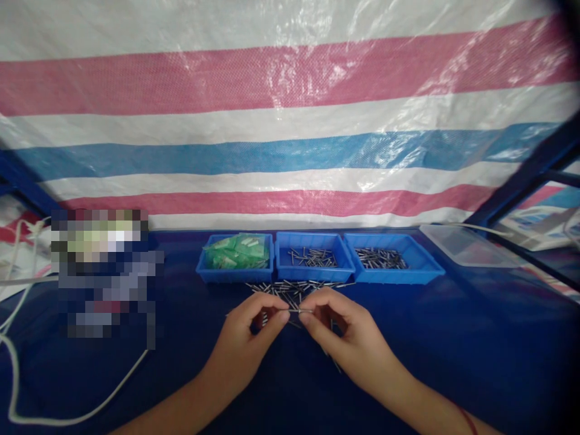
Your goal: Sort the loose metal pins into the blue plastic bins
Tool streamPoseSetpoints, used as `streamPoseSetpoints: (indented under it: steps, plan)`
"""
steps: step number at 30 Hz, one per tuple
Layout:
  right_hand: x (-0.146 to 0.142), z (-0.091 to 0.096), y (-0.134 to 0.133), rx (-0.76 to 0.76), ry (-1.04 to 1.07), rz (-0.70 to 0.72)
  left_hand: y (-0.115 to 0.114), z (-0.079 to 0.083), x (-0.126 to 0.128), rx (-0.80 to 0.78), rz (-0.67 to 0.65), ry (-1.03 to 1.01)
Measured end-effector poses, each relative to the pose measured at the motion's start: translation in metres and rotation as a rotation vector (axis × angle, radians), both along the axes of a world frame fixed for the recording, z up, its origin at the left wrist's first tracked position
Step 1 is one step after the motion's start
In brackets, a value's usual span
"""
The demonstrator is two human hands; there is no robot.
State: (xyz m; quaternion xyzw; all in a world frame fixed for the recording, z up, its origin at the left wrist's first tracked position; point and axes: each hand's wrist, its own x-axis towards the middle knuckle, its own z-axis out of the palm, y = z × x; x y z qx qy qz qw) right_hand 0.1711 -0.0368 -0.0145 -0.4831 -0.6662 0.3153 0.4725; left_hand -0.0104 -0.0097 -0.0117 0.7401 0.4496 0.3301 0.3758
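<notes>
A thin metal pin (294, 310) runs level between my two hands in the head view. One end is pinched between the thumb and fingertips of my left hand (254, 326). My right hand (342, 323) pinches the other end, its fingertips close to the left ones. Just behind my hands lies a loose pile of similar metal pins (294, 289), partly covered by my fingers. A few more pins show under and beside my palms, too small to make out well.
Behind the pile stand three blue bins: the left bin (235, 277) with green bags (238, 251), the middle (312, 275) and right (421, 272) with metal pieces. A clear plastic lid (466, 244) lies at right, a white cable (58, 420) at left. A striped sheet (272, 151) hangs behind.
</notes>
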Motion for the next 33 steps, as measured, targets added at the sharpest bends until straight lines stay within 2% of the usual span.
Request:
streamPoseSetpoints:
  steps: [5, 8, 11, 14, 16, 18, 21, 24, 26, 33]
  plan:
    - [0.020, 0.010, 0.009, 0.234, -0.183, -0.044, 0.008, 0.011, -0.012, 0.155, -0.119, 0.313]
    - [0.053, 0.012, 0.023, 0.402, -0.353, -0.239, 0.013, 0.023, -0.025, 0.294, -0.267, 0.578]
    - [0.089, 0.003, 0.044, 0.434, -0.503, -0.511, 0.015, 0.029, -0.032, 0.331, -0.324, 0.783]
    - [0.112, -0.011, 0.059, 0.421, -0.721, -0.593, 0.015, 0.026, -0.032, 0.349, -0.354, 0.866]
    - [0.112, -0.016, 0.061, 0.423, -0.777, -0.610, 0.015, 0.021, -0.030, 0.371, -0.369, 0.875]
    - [0.102, -0.014, 0.056, 0.456, -0.765, -0.559, 0.015, 0.015, -0.028, 0.396, -0.373, 0.878]
    - [0.072, -0.007, 0.038, 0.512, -0.686, -0.378, 0.017, 0.005, -0.026, 0.417, -0.370, 0.877]
    - [0.041, -0.003, 0.022, 0.471, -0.638, -0.143, 0.020, -0.002, -0.024, 0.413, -0.338, 0.806]
    - [0.027, -0.006, 0.014, 0.417, -0.610, -0.038, 0.020, -0.002, -0.022, 0.389, -0.312, 0.699]
    - [0.008, -0.015, 0.003, 0.287, -0.342, 0.088, 0.005, 0.005, -0.008, 0.219, -0.263, 0.242]
